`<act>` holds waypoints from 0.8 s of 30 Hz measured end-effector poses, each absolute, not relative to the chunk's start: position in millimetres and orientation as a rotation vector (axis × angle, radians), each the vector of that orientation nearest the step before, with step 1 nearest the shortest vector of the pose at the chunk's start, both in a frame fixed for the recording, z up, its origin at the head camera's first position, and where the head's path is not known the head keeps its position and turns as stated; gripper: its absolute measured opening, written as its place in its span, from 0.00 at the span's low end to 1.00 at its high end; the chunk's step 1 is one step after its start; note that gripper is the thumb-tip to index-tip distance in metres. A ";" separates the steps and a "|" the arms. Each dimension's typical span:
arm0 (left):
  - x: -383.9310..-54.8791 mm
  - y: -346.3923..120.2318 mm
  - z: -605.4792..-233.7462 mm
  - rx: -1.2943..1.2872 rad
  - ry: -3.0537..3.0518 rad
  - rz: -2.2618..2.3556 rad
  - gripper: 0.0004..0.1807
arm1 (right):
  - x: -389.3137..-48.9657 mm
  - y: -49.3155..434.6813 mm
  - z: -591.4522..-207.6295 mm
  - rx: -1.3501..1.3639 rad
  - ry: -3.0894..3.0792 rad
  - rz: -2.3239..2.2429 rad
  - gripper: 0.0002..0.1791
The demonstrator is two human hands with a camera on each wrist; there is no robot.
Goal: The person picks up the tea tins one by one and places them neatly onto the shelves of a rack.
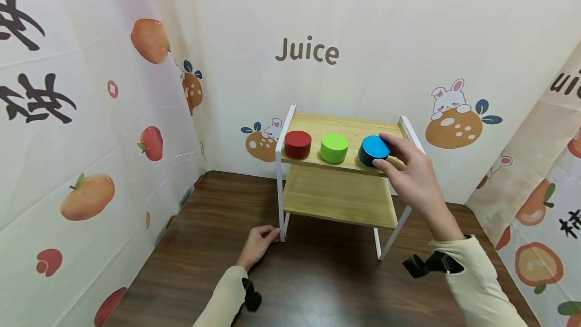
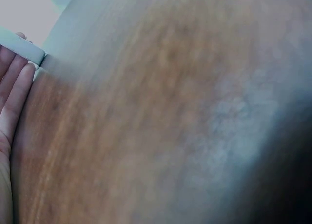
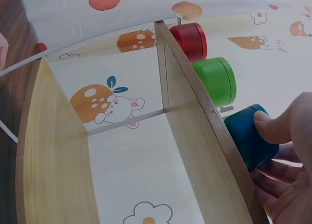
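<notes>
A small two-tier shelf [image 1: 340,193] with wooden boards and a white frame stands on the table. On its top board sit a red round tin [image 1: 297,145], a green round tin [image 1: 334,148] and a blue round tin [image 1: 374,150], in a row near the front edge. My right hand [image 1: 415,175] grips the blue tin between thumb and fingers at the right end; in the right wrist view the tin [image 3: 248,136] is right at the board. Down at the table, my left hand [image 1: 258,245] holds the foot of the shelf's left front leg [image 2: 22,47], fingers passing behind it.
The dark wooden table [image 1: 317,286] runs under the shelf. White curtains [image 1: 363,39] printed with fruit and rabbits hang behind and at both sides. The shelf's lower board [image 1: 340,196] lies below the tins.
</notes>
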State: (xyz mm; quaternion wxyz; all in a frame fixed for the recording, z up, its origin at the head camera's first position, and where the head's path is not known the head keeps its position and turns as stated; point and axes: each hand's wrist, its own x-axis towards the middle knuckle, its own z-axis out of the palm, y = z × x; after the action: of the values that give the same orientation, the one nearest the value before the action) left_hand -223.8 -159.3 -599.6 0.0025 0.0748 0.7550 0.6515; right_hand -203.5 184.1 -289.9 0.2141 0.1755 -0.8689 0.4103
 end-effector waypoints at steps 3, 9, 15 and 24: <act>-224.0 -159.1 -601.0 0.243 2.360 2.047 0.11 | -204.1 182.3 -289.0 0.469 -2.416 1.138 0.32; -224.4 -159.1 -600.4 0.247 2.354 2.048 0.12 | -205.1 180.9 -286.9 0.432 -2.439 1.127 0.32; -223.8 -159.5 -598.0 0.235 2.339 2.058 0.11 | -205.9 180.3 -286.2 0.411 -2.477 1.129 0.33; -224.1 -159.1 -598.5 0.233 2.342 2.050 0.12 | -206.6 180.0 -286.6 0.379 -2.513 1.102 0.32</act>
State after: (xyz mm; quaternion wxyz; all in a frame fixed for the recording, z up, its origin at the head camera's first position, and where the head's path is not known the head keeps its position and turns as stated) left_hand -224.1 -159.1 -598.5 0.0104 0.0747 0.7502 0.6568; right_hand -206.6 180.0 -286.6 0.1845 0.1346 -0.8916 0.3910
